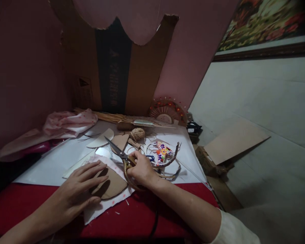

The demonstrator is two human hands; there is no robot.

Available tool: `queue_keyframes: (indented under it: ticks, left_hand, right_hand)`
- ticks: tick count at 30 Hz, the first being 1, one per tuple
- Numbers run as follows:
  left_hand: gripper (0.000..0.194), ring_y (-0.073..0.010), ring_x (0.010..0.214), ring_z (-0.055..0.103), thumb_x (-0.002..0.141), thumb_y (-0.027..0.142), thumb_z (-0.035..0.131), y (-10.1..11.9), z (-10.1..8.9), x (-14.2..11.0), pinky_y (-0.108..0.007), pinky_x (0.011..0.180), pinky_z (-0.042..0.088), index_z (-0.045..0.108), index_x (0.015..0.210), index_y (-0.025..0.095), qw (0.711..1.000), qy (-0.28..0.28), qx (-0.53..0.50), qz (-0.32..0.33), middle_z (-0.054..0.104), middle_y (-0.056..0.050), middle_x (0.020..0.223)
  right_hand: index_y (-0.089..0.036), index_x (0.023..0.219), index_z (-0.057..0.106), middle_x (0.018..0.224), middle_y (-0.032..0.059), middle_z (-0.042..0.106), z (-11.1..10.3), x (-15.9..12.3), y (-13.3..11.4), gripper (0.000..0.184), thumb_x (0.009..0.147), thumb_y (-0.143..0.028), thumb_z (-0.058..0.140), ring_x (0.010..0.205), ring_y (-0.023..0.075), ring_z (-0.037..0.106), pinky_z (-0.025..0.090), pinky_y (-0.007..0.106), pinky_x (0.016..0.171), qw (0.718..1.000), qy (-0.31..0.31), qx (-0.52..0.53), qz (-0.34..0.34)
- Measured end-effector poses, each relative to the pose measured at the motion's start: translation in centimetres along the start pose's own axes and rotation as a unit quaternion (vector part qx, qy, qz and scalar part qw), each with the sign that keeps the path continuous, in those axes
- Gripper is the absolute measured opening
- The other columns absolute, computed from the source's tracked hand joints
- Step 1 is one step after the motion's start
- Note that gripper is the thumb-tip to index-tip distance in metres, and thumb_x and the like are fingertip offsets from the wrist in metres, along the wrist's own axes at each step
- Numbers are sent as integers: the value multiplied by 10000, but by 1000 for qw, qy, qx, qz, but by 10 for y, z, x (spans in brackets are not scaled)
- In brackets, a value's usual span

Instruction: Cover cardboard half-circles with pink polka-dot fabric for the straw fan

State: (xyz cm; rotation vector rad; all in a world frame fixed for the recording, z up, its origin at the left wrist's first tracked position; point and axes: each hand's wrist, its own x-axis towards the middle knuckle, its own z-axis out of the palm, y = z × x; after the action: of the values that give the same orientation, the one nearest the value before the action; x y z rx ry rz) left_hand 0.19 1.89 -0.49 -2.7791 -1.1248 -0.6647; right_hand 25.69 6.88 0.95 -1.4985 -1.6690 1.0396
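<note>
My right hand [143, 168] is closed on a pair of scissors [120, 153] with gold-coloured handles. Their dark blades point up and to the left, slightly parted. With its fingers stretched, my left hand [77, 186] is over the left side of a rounded brown cardboard piece [113, 184]. Whether its fingertips touch the cardboard, I cannot tell. Beneath that piece lies white cloth with pink dots [105, 206], its edges showing around the cardboard. Another cut cardboard piece [120, 142] and a pale curved piece [101, 138] lie beyond the blades.
White paper [51, 159] covers part of a red tabletop [142, 217]. A ball of twine [137, 134], a flower-patterned item [162, 151] and curved twigs [178, 152] lie behind my right hand. Crumpled dotted cloth [68, 123] is at back left. Tall cut cardboard [148, 74] stands behind.
</note>
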Motion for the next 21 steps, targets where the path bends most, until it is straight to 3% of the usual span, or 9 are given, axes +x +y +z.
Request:
queue_keyframes:
  ticks: [3, 12, 21]
  left_hand:
    - [498, -284, 1368, 448, 868, 401, 643, 0, 5, 2, -477, 1004, 533, 546, 1356, 381, 999, 12, 18, 37, 543, -20, 1456]
    - [441, -271, 1345, 485, 872, 408, 638, -1, 6, 3, -416, 990, 542, 604, 1308, 356, 996, 10, 69, 63, 568, -31, 1431]
    - [494, -298, 1398, 417, 879, 389, 636, -1, 11, -4, -489, 1077, 463, 534, 1362, 422, 998, -12, 52, 21, 513, -18, 1477]
  right_hand:
    - [-218, 830, 559, 710, -52, 582, 0, -1, -1, 345, 512, -114, 644, 664, 138, 518, 343, 231, 579, 1000, 0, 2, 3]
    - [-216, 836, 561, 717, -51, 591, -2, -1, -2, 360, 505, -114, 660, 665, 138, 520, 342, 230, 577, 1000, -4, 9, 2]
    - [-210, 807, 552, 681, -56, 581, -3, -3, -3, 339, 507, -80, 645, 640, 128, 536, 366, 216, 547, 999, 6, 31, -7]
